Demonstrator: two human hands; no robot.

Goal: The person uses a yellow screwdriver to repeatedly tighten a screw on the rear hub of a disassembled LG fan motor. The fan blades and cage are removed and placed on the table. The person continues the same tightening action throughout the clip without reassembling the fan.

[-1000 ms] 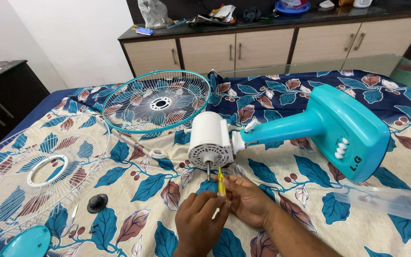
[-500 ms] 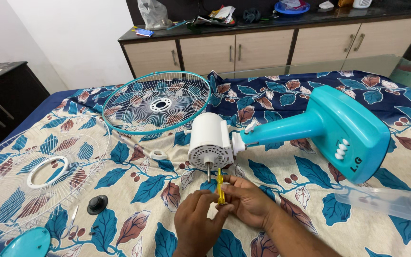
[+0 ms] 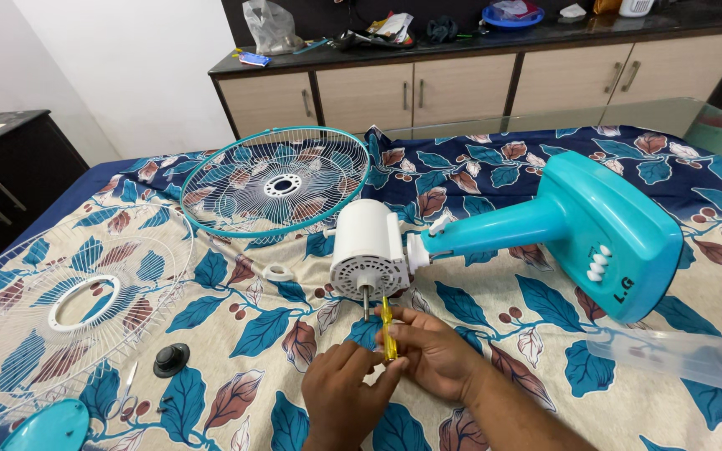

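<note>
One yellow screwdriver (image 3: pixel 387 327) is gripped between two hands at the near edge of the bed (image 3: pixel 495 292). The right hand (image 3: pixel 436 351) is closed round the handle, and the left hand (image 3: pixel 346 386) is pinched on its lower end with the fingertips. The tip is pointed up at the face of the single white motor (image 3: pixel 369 249), just beside the one steel shaft (image 3: pixel 366 302) sticking out of it. The motor is joined to one teal stand (image 3: pixel 570 225), which is laid flat across the middle of the bed, base toward the right edge. Two grilles are counted: a teal-rimmed grille (image 3: pixel 276 179) lying toward the far edge, and a white grille (image 3: pixel 60 309) spread at the left edge. One black knob (image 3: pixel 171 360) is seen near the white grille, and one small white ring (image 3: pixel 278 272) lies just left of the motor. A teal part (image 3: pixel 48 426) is cut off at the near left corner. One clear blade (image 3: pixel 687 355) is glimpsed at the right edge.
</note>
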